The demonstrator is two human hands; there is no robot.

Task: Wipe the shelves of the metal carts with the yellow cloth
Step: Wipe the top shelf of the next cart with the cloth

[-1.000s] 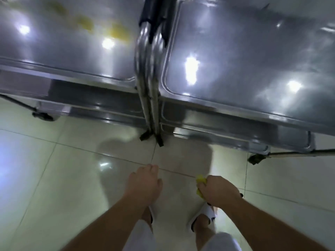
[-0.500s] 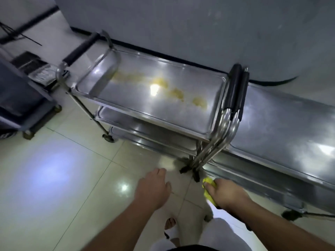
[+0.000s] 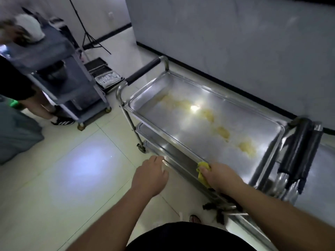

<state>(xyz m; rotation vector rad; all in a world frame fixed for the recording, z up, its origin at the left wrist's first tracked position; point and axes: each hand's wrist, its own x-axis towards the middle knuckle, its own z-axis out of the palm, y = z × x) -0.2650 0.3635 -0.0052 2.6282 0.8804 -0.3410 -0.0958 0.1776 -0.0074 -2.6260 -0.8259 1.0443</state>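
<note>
The right hand (image 3: 220, 175) grips the bunched yellow cloth (image 3: 202, 172) at the near edge of the metal cart (image 3: 181, 140), whose top shelf (image 3: 235, 116) carries yellow smears (image 3: 223, 132) toward its far side, while the left hand (image 3: 149, 176), fingers loosely curled and holding nothing, hangs just beside the lower shelves' near edge.

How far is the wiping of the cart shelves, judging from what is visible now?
Nothing looks done: the top shelf of the metal cart carries a row of yellowish smears. In hand: the right hand grips the yellow cloth at the shelf's near rim; the left hand hangs open. Left: this top shelf, the lower shelves, and the neighbouring cart.
</note>
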